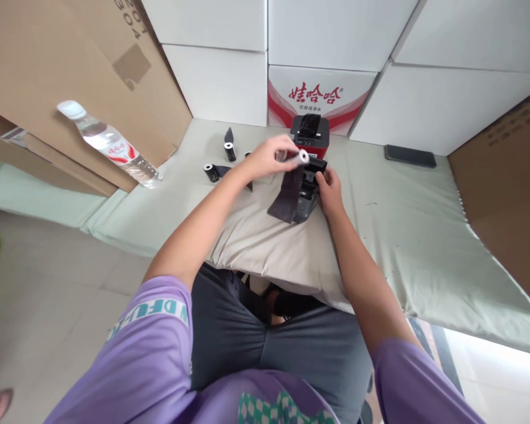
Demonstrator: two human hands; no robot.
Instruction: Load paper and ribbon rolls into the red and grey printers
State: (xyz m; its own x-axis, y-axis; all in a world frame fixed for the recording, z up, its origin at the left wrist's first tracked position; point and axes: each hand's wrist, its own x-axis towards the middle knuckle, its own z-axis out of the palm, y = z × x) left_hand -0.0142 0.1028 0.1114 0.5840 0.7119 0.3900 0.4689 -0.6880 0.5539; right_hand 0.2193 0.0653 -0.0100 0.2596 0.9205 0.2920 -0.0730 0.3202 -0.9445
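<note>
My left hand (270, 156) pinches a small paper roll (304, 156) with a white end and hollow core. From the roll a loose dark strip (287, 197) hangs down in front of a small black printer (307, 203). The printer's lid is up, and my right hand (331, 191) grips its right side. The roll is above the open printer, not inside it. Left of my left hand, similar dark rolls lie on the cloth, among them one roll (229, 152) at the back and another roll (211, 172) nearer. My left forearm partly hides others.
Behind the printer stands a red and black device (311, 138), before a white carton with red lettering (322, 94). A water bottle (115, 144) is at left by a cardboard box (70, 59). A black phone-like slab (410, 156) lies at right on the pale cloth (393, 235).
</note>
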